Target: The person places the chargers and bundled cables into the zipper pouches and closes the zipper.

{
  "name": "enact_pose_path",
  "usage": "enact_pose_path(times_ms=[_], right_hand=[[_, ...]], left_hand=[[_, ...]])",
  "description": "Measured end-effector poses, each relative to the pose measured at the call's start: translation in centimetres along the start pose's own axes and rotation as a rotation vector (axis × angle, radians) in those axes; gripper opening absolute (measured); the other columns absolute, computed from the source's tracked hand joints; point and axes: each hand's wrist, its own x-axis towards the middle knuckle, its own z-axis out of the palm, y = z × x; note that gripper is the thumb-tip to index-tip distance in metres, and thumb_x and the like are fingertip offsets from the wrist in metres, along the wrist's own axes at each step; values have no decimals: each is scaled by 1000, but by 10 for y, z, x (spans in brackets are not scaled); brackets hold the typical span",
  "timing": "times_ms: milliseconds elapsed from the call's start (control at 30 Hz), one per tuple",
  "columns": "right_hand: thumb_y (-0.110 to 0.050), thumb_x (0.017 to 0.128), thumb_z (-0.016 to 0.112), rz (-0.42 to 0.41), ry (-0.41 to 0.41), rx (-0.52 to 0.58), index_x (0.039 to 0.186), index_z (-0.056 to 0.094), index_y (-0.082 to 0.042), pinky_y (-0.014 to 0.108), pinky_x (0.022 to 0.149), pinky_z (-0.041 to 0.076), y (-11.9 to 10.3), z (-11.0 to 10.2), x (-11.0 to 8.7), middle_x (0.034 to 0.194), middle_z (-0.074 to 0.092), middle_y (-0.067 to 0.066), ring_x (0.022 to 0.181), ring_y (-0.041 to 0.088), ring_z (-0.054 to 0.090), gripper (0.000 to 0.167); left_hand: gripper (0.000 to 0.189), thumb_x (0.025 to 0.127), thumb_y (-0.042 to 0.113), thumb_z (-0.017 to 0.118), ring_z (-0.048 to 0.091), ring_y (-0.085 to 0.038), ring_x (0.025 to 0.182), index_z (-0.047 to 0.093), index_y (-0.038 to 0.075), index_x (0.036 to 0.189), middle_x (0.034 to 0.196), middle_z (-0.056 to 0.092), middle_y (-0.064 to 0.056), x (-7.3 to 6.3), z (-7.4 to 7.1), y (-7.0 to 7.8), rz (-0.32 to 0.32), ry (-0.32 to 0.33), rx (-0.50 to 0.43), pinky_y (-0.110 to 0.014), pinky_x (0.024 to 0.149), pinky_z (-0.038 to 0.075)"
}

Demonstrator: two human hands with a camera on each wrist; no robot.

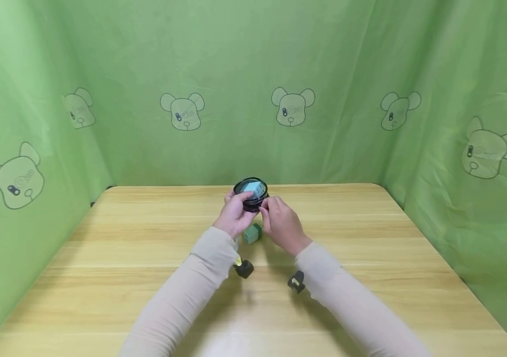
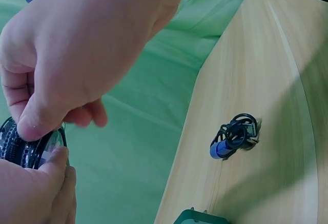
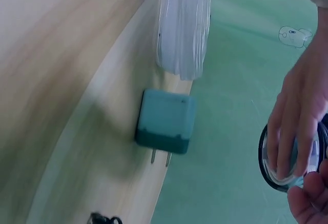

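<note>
I hold a round black-rimmed jar (image 1: 251,194) up above the middle of the table (image 1: 369,258), between both hands. My left hand (image 1: 234,215) has its fingers (image 2: 36,124) curled round the near and left side of the jar, thumb pressing the ribbed black rim. My right hand (image 1: 282,224) pinches the jar's right edge with the fingertips. Through the clear top of the jar I see something pale blue, though I cannot tell what it is from here.

Right under my hands, on the table, lies a small teal plug adapter (image 3: 165,120) with two metal prongs showing at one end. Just beside it stands a clear ridged plastic piece (image 3: 183,26), blurred in the right wrist view, perhaps a lid or a cup. Farther along the wood, well apart from the adapter, sits a little black wire-framed gadget with a blue end (image 2: 234,135).

Green cloth with cartoon bear heads (image 1: 292,105) hangs round the table on three sides.
</note>
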Motion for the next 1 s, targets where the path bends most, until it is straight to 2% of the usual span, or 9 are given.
enact_pose_path(times_ms=[133, 400, 800, 1000], right_hand=[[1, 86, 62, -6, -52, -13, 89, 54, 4, 31, 48, 49, 2, -3, -1, 76, 53, 11, 60, 20, 48, 8], [-1, 88, 60, 53, -144, -23, 89, 53, 3, 29, 52, 51, 4, -6, 2, 79, 53, 11, 64, 20, 49, 8], [1, 88, 59, 134, -165, -12, 87, 51, 2, 29, 50, 49, 7, -13, 3, 76, 49, 9, 61, 19, 46, 8], [0, 89, 57, 166, -174, -16, 88, 51, 2, 33, 53, 51, 9, -16, 4, 77, 50, 10, 63, 22, 48, 6]], left_hand=[[64, 91, -16, 42, 38, -42, 132, 18, 23, 136, 147, 27, -25, 0, -1, 1, -13, -2, 31, -49, 107, 39], [65, 90, -18, 41, 38, -43, 132, 22, 21, 139, 148, 29, -25, 2, -4, 4, -14, 10, 64, -51, 106, 40], [65, 90, -17, 44, 40, -43, 131, 27, 22, 139, 148, 28, -24, 4, -9, 6, -17, 46, 62, -51, 106, 40], [61, 91, -16, 42, 39, -43, 131, 28, 20, 139, 148, 29, -25, 3, -10, 7, -41, 8, 92, -52, 107, 39]])
